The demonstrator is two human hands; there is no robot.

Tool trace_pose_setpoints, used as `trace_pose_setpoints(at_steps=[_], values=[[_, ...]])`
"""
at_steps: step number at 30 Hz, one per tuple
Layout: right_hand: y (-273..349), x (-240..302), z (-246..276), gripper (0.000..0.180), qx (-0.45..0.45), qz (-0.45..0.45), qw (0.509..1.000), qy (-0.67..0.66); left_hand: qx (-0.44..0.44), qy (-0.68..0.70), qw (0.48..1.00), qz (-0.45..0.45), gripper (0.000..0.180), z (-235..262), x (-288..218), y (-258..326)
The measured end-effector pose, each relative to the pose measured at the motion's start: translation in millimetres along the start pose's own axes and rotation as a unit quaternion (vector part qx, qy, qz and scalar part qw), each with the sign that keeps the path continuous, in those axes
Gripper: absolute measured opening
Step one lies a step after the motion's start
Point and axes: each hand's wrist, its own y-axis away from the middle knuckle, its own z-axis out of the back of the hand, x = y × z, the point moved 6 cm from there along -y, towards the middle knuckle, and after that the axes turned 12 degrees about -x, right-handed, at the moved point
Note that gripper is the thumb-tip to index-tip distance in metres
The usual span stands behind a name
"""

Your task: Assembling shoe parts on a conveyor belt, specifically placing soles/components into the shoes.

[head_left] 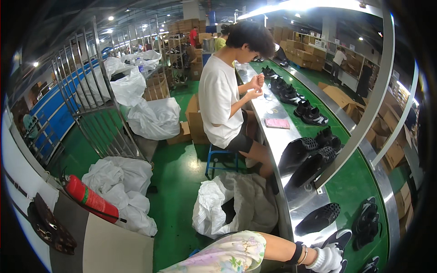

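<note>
My left arm, in a floral sleeve, reaches in from the lower edge toward the metal bench (291, 218). A white knit glove covers my left hand (328, 260), with a dark band and a bracelet at the wrist. Its fingers are closed over a dark shoe (340, 237) with a pale sole edge; the picture's lower edge cuts off part of the grip. Just beyond, a black sole-like piece (317, 218) lies on the bench. To its right, a pair of black shoes (367, 222) rests on the green conveyor belt. My right hand is out of view.
A co-worker (222, 95) sits farther up the bench, hands raised, near a pink phone-like object (277, 123). Black shoes (314, 114) line the belt. A slanted white post (359, 132) rises from the bench. A large sack (248, 200), a fire extinguisher (91, 198) and metal racks (98, 91) stand left.
</note>
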Motion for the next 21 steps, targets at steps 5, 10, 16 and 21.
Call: trace_pose_setpoints(at_steps=[5,10,16,21], values=[[-10,-12,-13,0.079,-0.001,0.061,0.997,0.042,0.050,-0.028,0.998,0.024,0.017,-16,13,4],[-5,-20,-11,0.079,-0.014,0.070,0.997,0.024,0.042,-0.015,0.998,0.047,0.018,-18,6,7],[2,-44,-16,0.078,0.017,0.030,0.994,-0.101,-0.034,0.014,0.999,0.012,0.024,25,-5,17],[20,23,18,0.053,0.017,-0.256,0.918,-0.301,-0.066,0.048,0.996,0.034,0.025,7,-4,37]])
